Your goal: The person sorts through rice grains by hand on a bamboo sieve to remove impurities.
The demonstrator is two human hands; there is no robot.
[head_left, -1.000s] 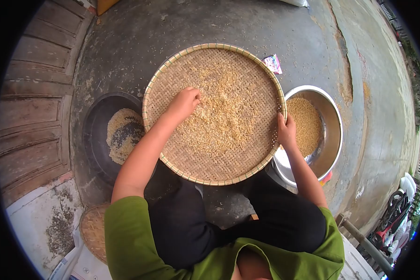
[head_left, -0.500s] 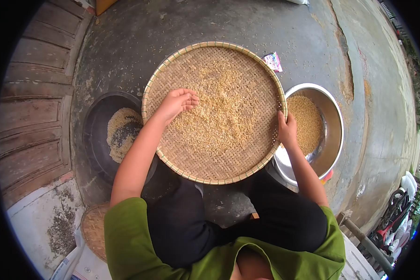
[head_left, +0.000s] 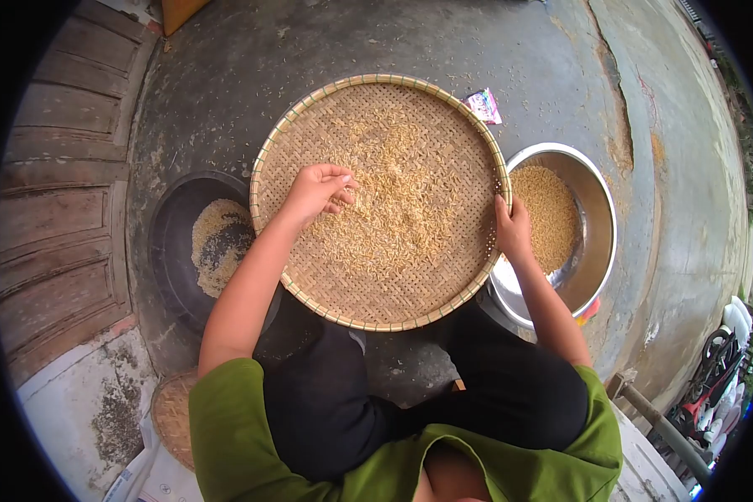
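Tan woven bamboo tray (head_left: 468,159), round, over the person's lap; straw-coloured grain (head_left: 389,205) lies loose across its middle, the outer weave mostly bare. Left hand (head_left: 316,194) above the grain, left of centre: fingers part curled, thumb close to forefinger. Cannot tell whether they meet or pinch anything. Right hand (head_left: 513,227) closed on the tray's right edge, thumb on top; other fingers partly hidden.

Steel basin (head_left: 596,222) at right, partly under the tray edge, holds a broad golden bed of grain. Dark basin (head_left: 171,255) at left holds a smaller, paler, patchy lot. Pink packet (head_left: 483,106) on the floor, just beyond the rim.

Progress, as judged: part-way. Both basins hold material; the tray's load is spread, neither heaped nor tipped out, so this batch looks unfinished. How much is sorted, cannot tell.
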